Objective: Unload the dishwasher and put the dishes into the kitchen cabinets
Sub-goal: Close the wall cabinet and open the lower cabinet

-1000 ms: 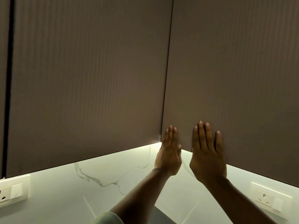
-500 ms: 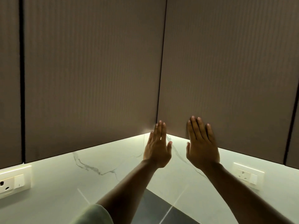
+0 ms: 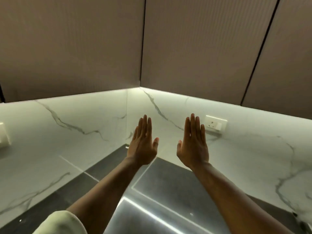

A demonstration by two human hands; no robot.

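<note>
Two brown upper cabinet doors meet in a corner, the left door and the right door, both closed. My left hand and my right hand are held up side by side below the doors, fingers straight, holding nothing. Both hands are in front of the lit marble backsplash, apart from the cabinets. No dishes or dishwasher are in view.
A dark countertop runs into the corner below my arms. A wall socket sits on the right backsplash, another socket at the far left edge. A third cabinet door is at the right.
Both hands have dropped from the lower edge of the cabinet doors to in front of the backsplash. The view has tilted down, showing more countertop.
</note>
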